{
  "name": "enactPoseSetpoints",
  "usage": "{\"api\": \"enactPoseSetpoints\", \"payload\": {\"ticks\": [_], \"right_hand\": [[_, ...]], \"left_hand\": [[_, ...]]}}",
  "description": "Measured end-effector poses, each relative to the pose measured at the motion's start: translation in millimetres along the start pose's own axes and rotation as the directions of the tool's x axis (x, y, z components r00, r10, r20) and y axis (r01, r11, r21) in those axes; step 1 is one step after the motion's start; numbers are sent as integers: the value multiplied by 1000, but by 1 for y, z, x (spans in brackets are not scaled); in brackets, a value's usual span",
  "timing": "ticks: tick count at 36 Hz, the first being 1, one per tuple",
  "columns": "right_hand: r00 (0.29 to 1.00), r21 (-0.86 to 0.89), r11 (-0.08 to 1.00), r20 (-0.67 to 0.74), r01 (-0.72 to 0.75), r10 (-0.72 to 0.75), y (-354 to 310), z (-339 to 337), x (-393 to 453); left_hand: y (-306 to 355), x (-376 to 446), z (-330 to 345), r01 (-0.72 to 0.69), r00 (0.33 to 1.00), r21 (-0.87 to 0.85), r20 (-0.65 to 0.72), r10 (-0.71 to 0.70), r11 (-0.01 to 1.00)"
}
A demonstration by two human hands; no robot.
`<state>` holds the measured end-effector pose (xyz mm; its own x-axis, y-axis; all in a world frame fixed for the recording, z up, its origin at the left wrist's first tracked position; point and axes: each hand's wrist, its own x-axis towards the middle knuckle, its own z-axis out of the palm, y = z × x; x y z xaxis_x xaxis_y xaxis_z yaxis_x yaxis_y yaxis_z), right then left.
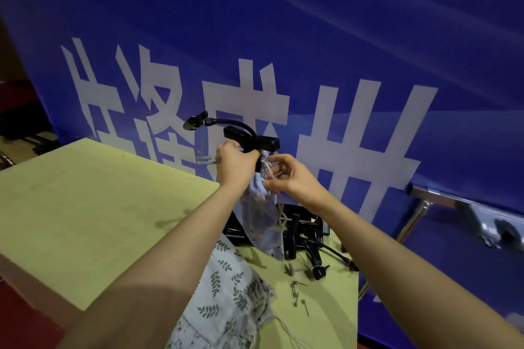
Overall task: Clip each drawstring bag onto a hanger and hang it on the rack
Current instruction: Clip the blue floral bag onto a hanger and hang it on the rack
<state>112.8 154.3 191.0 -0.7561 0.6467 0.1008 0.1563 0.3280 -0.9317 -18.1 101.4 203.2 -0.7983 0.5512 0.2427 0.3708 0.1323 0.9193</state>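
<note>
A black clip hanger with a curved hook is held up over the table's far side. Under it hangs a pale blue drawstring bag with a beige cord. My left hand grips the hanger's clip and the bag's top edge. My right hand pinches the bag's cloth and cord just below the clip. Several more patterned bags lie in a heap on the table near me. A silver metal rack bar runs along the blue banner at the right.
A yellow-green table spreads to the left. A pile of black hangers sits behind the hanging bag. Several small metal pins lie near the table's right edge. A blue banner with white characters fills the background.
</note>
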Motion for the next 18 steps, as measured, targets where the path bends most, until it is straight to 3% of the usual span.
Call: {"api": "enactPoseSetpoints", "payload": {"ticks": [6,10,18], "right_hand": [[999,-309,951,53,27,-11,-4,-4,-4],[990,-433,898,-63,84,-124,-6,-10,-4],[960,-462,879,-175,118,-220,-3,-7,-3]], "left_hand": [[-2,0,1,-23,1000,31,-9,23,999],[-1,-3,-3,-9,1000,93,7,8,996],[-14,-4,-3,108,988,96,96,-117,989]]}}
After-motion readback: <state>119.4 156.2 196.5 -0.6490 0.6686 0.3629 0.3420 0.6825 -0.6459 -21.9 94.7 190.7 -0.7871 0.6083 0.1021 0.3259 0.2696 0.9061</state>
